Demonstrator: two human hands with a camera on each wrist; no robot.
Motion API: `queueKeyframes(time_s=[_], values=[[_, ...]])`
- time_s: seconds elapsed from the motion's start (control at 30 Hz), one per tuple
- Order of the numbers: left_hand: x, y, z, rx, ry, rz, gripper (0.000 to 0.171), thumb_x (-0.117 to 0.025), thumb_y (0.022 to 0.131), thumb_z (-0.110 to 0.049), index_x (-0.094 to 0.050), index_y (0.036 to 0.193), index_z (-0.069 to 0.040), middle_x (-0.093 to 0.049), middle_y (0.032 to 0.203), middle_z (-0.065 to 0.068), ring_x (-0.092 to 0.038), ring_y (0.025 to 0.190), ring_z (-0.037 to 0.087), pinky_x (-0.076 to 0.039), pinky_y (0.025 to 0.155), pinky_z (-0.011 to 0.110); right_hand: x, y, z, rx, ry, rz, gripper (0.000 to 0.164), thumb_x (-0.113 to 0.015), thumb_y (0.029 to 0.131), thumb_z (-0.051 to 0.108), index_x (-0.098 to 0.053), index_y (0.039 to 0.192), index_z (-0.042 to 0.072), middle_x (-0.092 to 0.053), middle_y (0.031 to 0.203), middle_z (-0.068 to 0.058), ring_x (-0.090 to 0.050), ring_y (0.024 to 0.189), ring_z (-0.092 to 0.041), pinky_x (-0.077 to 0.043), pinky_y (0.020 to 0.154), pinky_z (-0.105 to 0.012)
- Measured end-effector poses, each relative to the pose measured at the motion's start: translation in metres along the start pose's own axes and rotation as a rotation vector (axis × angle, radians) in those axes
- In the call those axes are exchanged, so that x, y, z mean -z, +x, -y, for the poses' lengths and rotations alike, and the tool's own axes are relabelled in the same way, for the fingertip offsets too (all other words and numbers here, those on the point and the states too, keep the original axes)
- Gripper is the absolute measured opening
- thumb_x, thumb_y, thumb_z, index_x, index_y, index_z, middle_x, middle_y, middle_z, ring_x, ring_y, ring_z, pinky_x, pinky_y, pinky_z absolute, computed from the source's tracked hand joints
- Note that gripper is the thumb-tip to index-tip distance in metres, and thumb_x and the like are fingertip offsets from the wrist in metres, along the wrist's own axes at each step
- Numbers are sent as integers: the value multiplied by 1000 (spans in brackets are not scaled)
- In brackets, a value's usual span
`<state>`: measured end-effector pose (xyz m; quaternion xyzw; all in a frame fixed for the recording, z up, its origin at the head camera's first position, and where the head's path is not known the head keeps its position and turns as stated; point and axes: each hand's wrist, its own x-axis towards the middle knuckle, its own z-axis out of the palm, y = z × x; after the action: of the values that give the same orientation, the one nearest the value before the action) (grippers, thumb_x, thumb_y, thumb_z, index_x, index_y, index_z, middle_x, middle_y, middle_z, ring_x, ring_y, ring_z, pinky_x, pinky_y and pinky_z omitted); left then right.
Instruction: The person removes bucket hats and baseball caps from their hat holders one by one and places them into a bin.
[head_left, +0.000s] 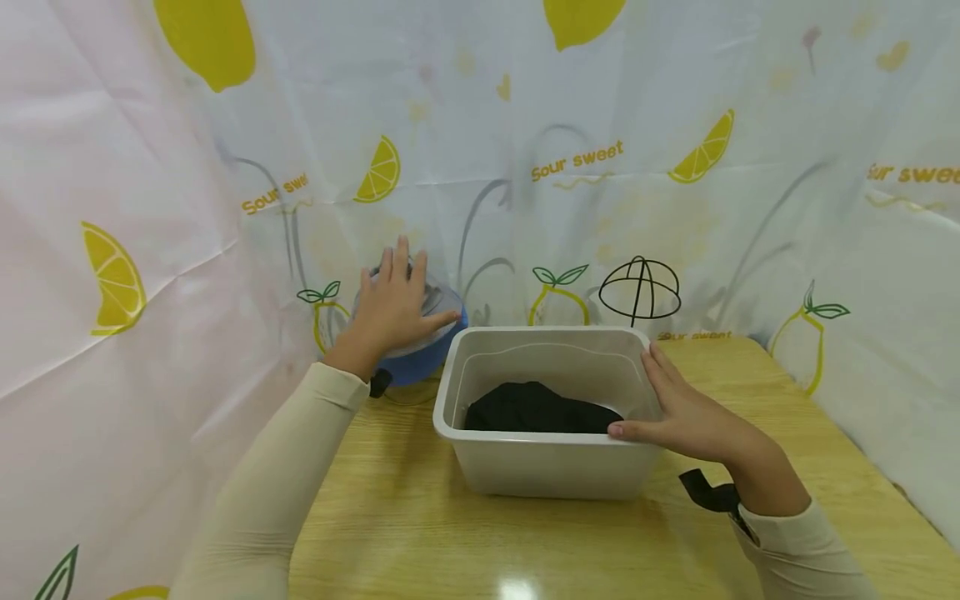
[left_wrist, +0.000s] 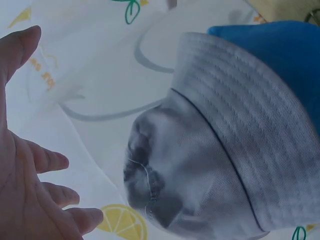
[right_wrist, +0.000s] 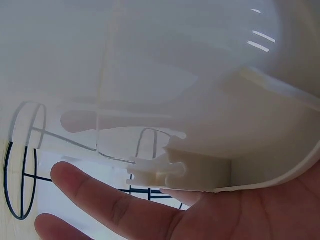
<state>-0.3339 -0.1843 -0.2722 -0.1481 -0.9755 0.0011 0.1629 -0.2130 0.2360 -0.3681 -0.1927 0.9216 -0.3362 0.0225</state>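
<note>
My left hand (head_left: 393, 308) is spread with straight fingers beside a grey bucket hat (left_wrist: 185, 165). The left wrist view shows a gap between the fingers and the hat's crown. Under the grey brim is a blue fabric piece (left_wrist: 280, 55), which looks like another hat. My right hand (head_left: 693, 417) rests on the right end of a whitish plastic bin (head_left: 555, 467), its thumb on the near rim and its fingers extended along the right side. Inside the bin lies a black cloth item (head_left: 536, 408); its exact kind cannot be told.
A black wire dome stand (head_left: 640, 292) stands behind the bin. The wooden table (head_left: 397, 517) runs up to a lemon-printed curtain (head_left: 465, 100) at the back and both sides. A thin wire ring (head_left: 408, 402) shows on the table below the blue piece.
</note>
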Motion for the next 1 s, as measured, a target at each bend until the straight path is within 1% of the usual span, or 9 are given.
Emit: queueKeyframes(time_s=[0.1,0.17,0.33,0.53,0.6,0.8,0.87,1.0], values=[[3,7,2,6,41,-17,119,-53,87,-83,-7,168,-9,14,172,22,-2,158,49,-11,118,78,1,0,0,0,-2,3,126,-77,88,56,13,166,13,23,171,-10,9,158,-46,-15,116,-76],[5,11,4,17,52,-14,121,-54,86,-84,-6,168,-9,16,171,22,0,159,48,-9,117,79,1,0,0,-2,0,7,125,-77,89,56,12,166,13,23,171,-10,9,158,-46,-15,116,-77],[11,21,8,40,36,3,124,-60,84,-82,-3,168,-11,21,170,21,7,158,48,-7,113,83,2,0,1,-4,4,11,125,-77,89,56,11,166,13,24,171,-11,10,158,-46,-14,116,-78],[14,35,16,73,10,5,127,-63,81,-83,0,168,-15,26,169,20,9,158,49,-8,110,87,2,1,-1,-2,0,6,123,-77,89,56,11,167,17,23,171,-11,9,158,-47,-15,115,-78],[15,38,19,82,0,2,128,-63,80,-83,0,168,-15,26,169,20,9,158,49,-8,110,87,2,1,-2,-3,-2,8,123,-76,89,57,10,167,18,23,171,-11,9,158,-47,-15,115,-78],[14,44,29,93,-13,-27,128,-65,81,-81,-3,168,-12,22,170,23,5,158,51,-10,108,88,0,0,-2,-10,4,14,122,-76,89,57,10,167,18,24,171,-10,8,158,-48,-15,115,-78],[15,45,31,104,-19,-28,128,-65,81,-82,-3,168,-11,22,169,24,4,157,51,-11,108,88,0,0,-1,-9,2,12,123,-76,89,57,9,167,17,24,171,-10,8,158,-48,-15,115,-78],[15,47,36,135,-63,-10,129,-65,81,-82,-1,168,-11,26,168,22,7,157,51,-9,109,87,1,0,0,-5,-3,7,123,-77,88,57,8,167,14,23,171,-11,8,158,-48,-15,115,-78]])
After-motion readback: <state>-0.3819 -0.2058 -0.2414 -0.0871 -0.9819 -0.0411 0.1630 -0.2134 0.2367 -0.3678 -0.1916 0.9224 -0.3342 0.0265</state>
